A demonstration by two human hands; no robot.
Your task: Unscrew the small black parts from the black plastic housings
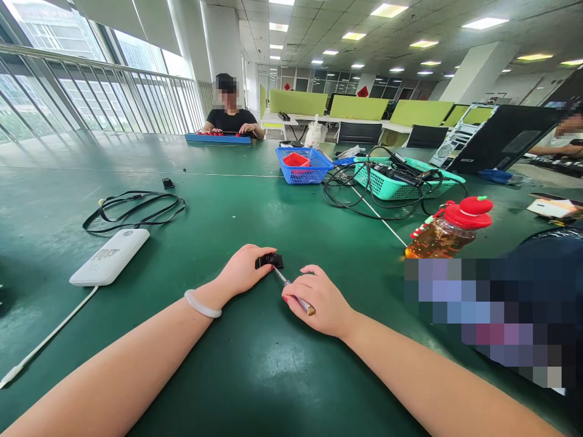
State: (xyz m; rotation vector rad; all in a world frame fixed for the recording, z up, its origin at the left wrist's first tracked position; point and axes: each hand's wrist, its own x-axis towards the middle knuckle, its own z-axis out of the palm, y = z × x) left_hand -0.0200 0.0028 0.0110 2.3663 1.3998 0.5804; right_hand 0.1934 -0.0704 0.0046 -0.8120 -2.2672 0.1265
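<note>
My left hand (243, 271) pinches a small black block-shaped part (272, 260) against the green tabletop, thumb in front and fingers behind. What kind of part it is, I cannot make out. In my right hand (319, 298) is a screwdriver (304, 303) with a see-through handle, gripped between thumb and fingers. Its thin shaft slants up and left, and the tip meets the near side of the black part or lies right beside it, close to my left thumb. Whether the tip sits in a screw is too small to tell.
On the left lie a white power bank (110, 258) with a cable and a coiled black cable (136, 209). Farther off stand a blue basket (304, 176) and a green basket (387, 191) trailing cords. A red-capped bottle (449, 233) stands right; a person (233, 115) sits opposite.
</note>
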